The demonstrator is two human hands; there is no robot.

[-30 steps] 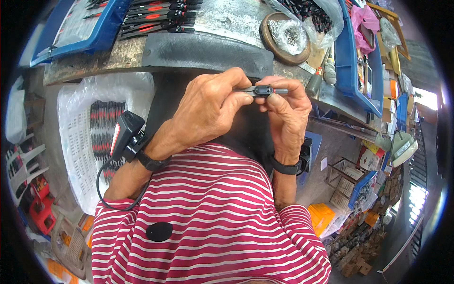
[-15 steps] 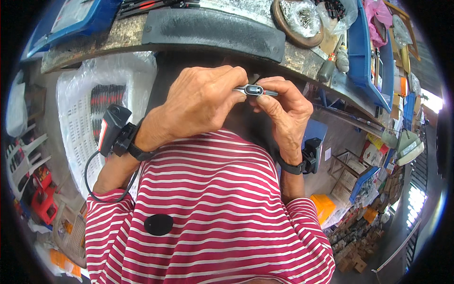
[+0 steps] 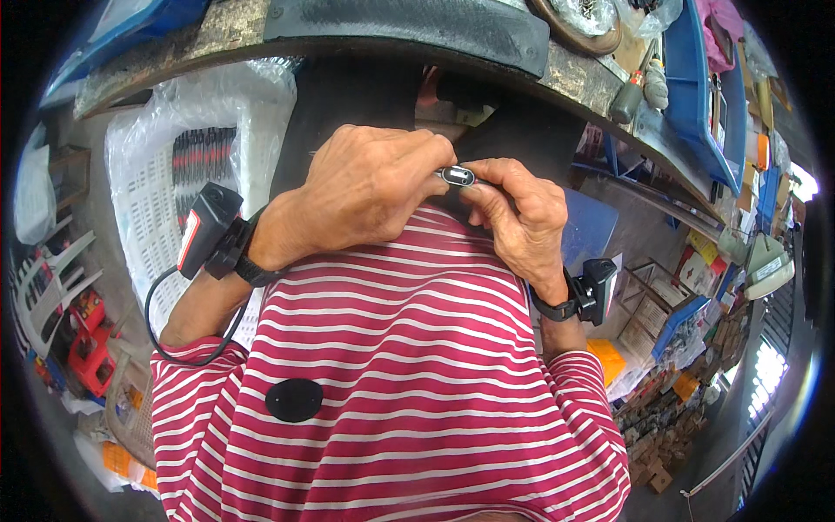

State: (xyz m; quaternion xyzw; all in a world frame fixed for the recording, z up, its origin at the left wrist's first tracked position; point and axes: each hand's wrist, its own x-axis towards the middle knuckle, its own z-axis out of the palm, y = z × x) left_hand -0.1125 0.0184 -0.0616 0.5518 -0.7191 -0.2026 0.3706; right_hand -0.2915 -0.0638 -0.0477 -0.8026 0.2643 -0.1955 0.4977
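Observation:
In front of my chest, both hands meet at a small dark oval piece with a bright silver rim (image 3: 457, 176). My left hand (image 3: 374, 187) pinches its left end between thumb and fingertips. From the other side, my right hand (image 3: 520, 207) grips it with thumb and forefinger. My fingers cover most of the piece, so its full shape and kind cannot be made out.
Beyond my hands runs a worn workbench with a black padded front edge (image 3: 404, 33). On its right lie a screwdriver (image 3: 628, 97) and a blue bin (image 3: 696, 96). A plastic-lined white crate (image 3: 148, 217) holding several black-and-red items (image 3: 202, 157) stands at my left.
Both hands have come slightly lower with the oval piece, which has turned and tilted. The right hand's fingers have closed nearer to it. The bench sits higher in the view.

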